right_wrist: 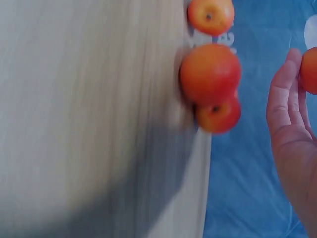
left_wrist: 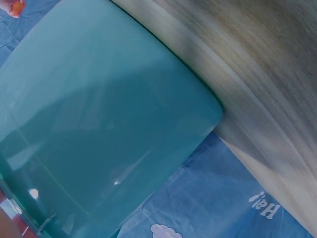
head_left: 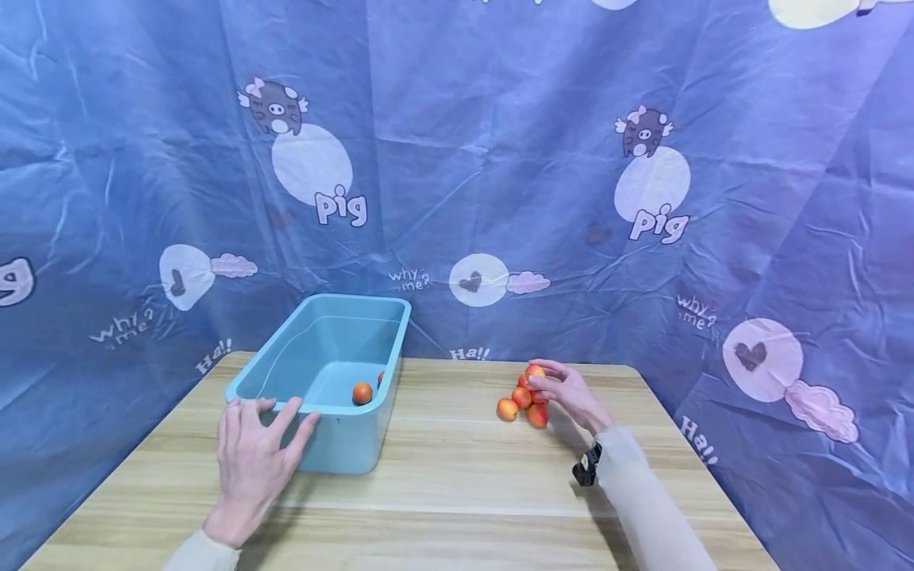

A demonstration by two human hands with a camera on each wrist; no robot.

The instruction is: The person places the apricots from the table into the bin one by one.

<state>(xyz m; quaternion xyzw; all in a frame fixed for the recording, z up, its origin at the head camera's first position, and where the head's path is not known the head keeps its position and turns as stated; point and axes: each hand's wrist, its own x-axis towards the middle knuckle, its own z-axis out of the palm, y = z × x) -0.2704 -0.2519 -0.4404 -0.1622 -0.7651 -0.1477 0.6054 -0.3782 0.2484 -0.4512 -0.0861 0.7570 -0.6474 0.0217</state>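
My right hand (head_left: pixel 567 394) is over a small pile at the table's back right, holding an orange-red apricot-like fruit (head_left: pixel 535 372) between thumb and fingers. In the right wrist view the held fruit (right_wrist: pixel 310 72) is at the fingertips, cut off by the frame edge. Several similar fruits (head_left: pixel 522 397) lie close together on the table just below that hand. My left hand (head_left: pixel 253 456) grips the near rim of a light-blue plastic bin (head_left: pixel 346 436), fingers hooked over the edge. Inside the bin lies one fruit (head_left: pixel 362 392), with another partly hidden by the right wall.
The bin stands on the left of a light wood-grain table (head_left: pixel 457 492). A blue printed cloth (head_left: pixel 443 159) hangs right behind the table and along its sides. A small black device (head_left: pixel 587 466) is strapped on my right wrist. Bare wood lies between bin and fruit pile.
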